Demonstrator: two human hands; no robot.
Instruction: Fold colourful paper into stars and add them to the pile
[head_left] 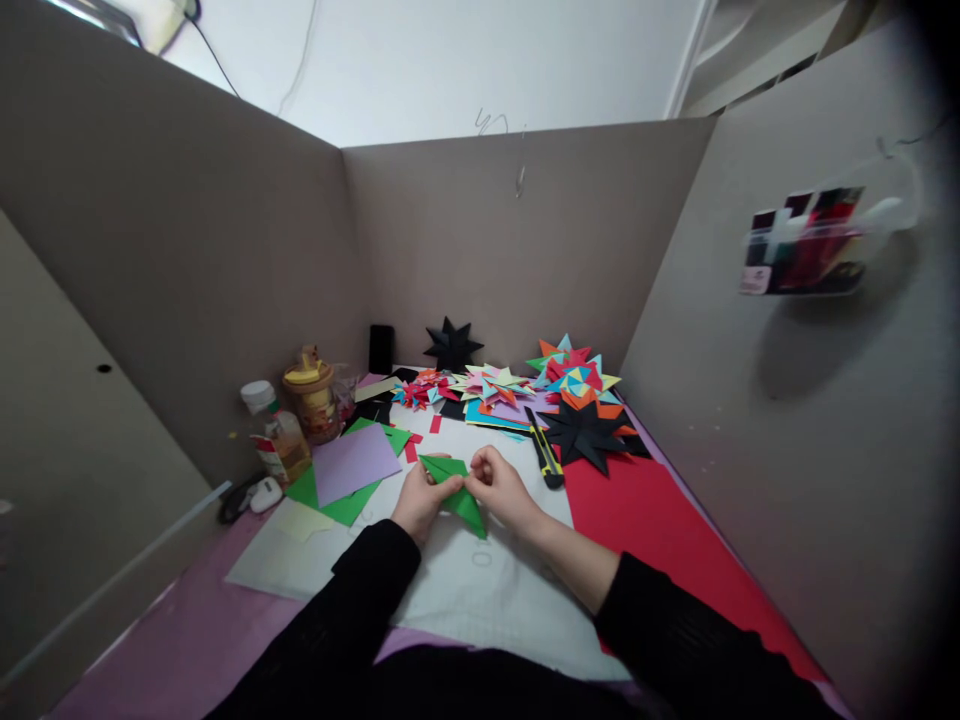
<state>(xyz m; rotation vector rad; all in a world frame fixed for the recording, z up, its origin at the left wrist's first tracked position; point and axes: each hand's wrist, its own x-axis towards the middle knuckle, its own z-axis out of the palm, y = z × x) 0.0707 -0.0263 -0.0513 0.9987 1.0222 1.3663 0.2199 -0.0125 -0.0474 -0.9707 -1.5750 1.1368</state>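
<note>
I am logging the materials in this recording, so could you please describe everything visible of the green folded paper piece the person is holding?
The green folded paper piece looks like thin coloured paper, creased into flat pointed flaps. One point reaches up and left, another down and right over the white sheet. It is held just above or on that sheet, at the middle of the desk. The left hand pinches its left side, and the right hand pinches its centre from the right. Its underside is hidden.

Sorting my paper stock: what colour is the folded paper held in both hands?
Green; the folded paper shows clearly in the head view.
</note>
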